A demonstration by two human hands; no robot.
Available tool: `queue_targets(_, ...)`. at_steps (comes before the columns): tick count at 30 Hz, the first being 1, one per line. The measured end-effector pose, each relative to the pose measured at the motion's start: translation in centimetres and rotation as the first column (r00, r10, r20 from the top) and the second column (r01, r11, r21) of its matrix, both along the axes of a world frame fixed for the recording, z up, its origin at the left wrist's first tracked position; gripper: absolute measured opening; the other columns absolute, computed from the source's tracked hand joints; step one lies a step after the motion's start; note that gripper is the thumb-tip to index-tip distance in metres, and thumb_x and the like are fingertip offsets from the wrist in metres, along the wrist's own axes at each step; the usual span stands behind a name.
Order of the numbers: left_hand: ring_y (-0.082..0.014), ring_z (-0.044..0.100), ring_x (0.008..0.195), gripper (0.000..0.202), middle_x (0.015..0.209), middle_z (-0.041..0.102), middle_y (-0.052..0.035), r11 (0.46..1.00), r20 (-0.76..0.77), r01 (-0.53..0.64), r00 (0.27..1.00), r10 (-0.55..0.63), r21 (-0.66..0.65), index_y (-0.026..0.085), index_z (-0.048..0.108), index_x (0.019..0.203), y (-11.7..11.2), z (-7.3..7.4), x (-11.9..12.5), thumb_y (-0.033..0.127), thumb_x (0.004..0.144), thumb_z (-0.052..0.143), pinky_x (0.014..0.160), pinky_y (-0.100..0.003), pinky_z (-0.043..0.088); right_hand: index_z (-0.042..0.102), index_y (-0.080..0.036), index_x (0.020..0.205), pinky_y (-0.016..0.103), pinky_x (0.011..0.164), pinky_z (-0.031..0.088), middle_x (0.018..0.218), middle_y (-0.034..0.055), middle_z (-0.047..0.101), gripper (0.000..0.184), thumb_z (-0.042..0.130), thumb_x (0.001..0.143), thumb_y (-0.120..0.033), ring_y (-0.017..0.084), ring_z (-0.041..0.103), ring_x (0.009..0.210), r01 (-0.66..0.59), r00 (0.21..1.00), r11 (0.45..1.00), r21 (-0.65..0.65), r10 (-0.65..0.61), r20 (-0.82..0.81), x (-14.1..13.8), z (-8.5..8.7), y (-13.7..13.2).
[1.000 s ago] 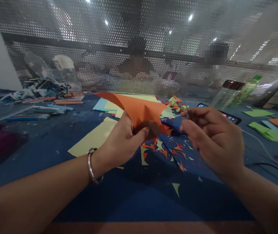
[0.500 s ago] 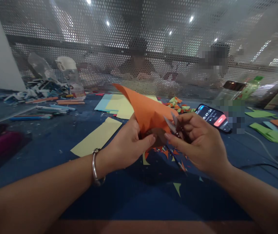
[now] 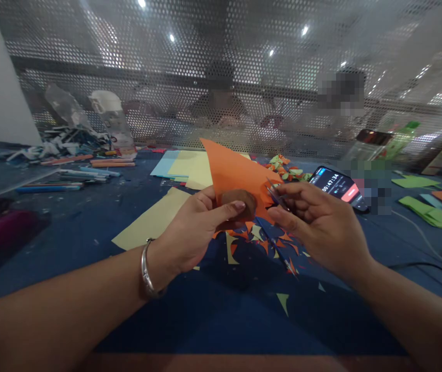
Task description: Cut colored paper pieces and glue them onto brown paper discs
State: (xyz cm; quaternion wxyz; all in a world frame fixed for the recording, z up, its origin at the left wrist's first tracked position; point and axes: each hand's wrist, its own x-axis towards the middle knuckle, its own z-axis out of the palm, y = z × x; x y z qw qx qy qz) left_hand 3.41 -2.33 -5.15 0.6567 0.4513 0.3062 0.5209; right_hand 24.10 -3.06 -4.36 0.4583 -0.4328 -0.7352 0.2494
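Observation:
Pinched in my left hand (image 3: 205,219) is a sheet of orange paper (image 3: 236,173), held upright and slightly curved, its lower edge cut unevenly. A round brownish patch, perhaps a shaded piece of paper, shows by my left thumb. My right hand (image 3: 310,217) is closed around small scissors (image 3: 275,194), whose blades meet the right edge of the orange sheet. The scissors' handles are mostly hidden by my fingers. Orange and yellow paper scraps (image 3: 263,243) lie beneath both hands, with a dark pen-like stick (image 3: 275,248) among them.
Pale yellow sheets (image 3: 149,219) lie left of my hands. A phone (image 3: 335,186) showing a timer sits to the right, near a cable (image 3: 430,237) and green paper (image 3: 433,214). Pens (image 3: 85,175), a bottle (image 3: 112,121) and a magenta case (image 3: 4,230) are at left.
The orange sheet has turned and shifted right in my left hand. The scissors' blades, spread apart before, are now closer together at the paper's edge.

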Motion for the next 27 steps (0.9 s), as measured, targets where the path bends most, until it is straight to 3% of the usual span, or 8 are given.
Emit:
queue_targets(5, -0.0157, 0.068, 0.083, 0.014, 0.09, 0.076, -0.0061, 0.991, -0.057, -0.052, 0.997, 0.059, 0.121, 0.012, 0.072, 0.093, 0.7, -0.3, -0.2, 0.017, 0.08, 0.078, 0.078, -0.027, 0.052, 0.07, -0.02, 0.102, 0.024, 0.056, 0.047, 0.082, 0.0032, 0.068, 0.039, 0.073, 0.086, -0.055, 0.014, 0.061, 0.068, -0.067, 0.996, 0.986, -0.152, 0.076, 0.051, 0.1, 0.9, 0.0)
queue_targets(9, -0.0176, 0.07, 0.084, 0.012, 0.09, 0.077, -0.0073, 0.984, -0.067, -0.063, 0.995, 0.075, 0.168, 0.012, 0.072, 0.091, 1.0, -0.5, -0.2, 0.017, 0.082, 0.076, 0.08, -0.029, 0.053, 0.068, -0.018, 0.092, 0.02, 0.042, 0.029, 0.062, -0.0035, 0.052, 0.044, 0.06, 0.093, -0.061, 0.006, 0.039, 0.048, -0.13, 0.987, 0.953, -0.273, 0.15, 0.052, 0.0, 1.5, -0.2)
queue_targets(12, -0.0172, 0.07, 0.085, 0.013, 0.091, 0.078, -0.0071, 0.977, -0.066, -0.061, 0.995, 0.076, 0.203, 0.013, 0.072, 0.092, 1.1, -0.6, -0.3, 0.019, 0.082, 0.077, 0.08, -0.028, 0.053, 0.066, -0.018, 0.09, 0.021, 0.037, 0.019, 0.059, -0.0058, 0.046, 0.047, 0.056, 0.094, -0.064, 0.004, 0.031, 0.042, -0.142, 0.986, 0.928, -0.345, 0.164, 0.034, 0.1, 1.4, -0.2)
queue_targets(18, -0.018, 0.073, 0.089, 0.013, 0.093, 0.079, -0.0063, 0.969, -0.046, -0.023, 0.998, 0.036, 0.246, 0.014, 0.072, 0.096, 0.6, -0.3, -0.2, 0.016, 0.084, 0.075, 0.088, -0.029, 0.055, 0.051, -0.019, 0.066, 0.02, 0.035, 0.02, 0.053, -0.0074, 0.041, 0.052, 0.055, 0.095, -0.063, 0.003, 0.026, 0.038, -0.133, 0.99, 0.918, -0.373, 0.144, 0.003, -0.2, 1.5, -0.2)
queue_targets(27, -0.0155, 0.073, 0.085, 0.014, 0.095, 0.079, -0.0058, 0.962, -0.079, 0.084, 0.995, -0.066, 0.258, 0.015, 0.072, 0.096, 0.5, -0.5, 0.0, 0.021, 0.084, 0.078, 0.086, -0.027, 0.055, 0.054, -0.019, 0.066, 0.021, 0.035, 0.019, 0.052, -0.0062, 0.045, 0.054, 0.057, 0.092, -0.067, 0.004, 0.03, 0.038, -0.125, 0.99, 0.914, -0.387, 0.141, 0.014, 0.0, 1.5, -0.1)
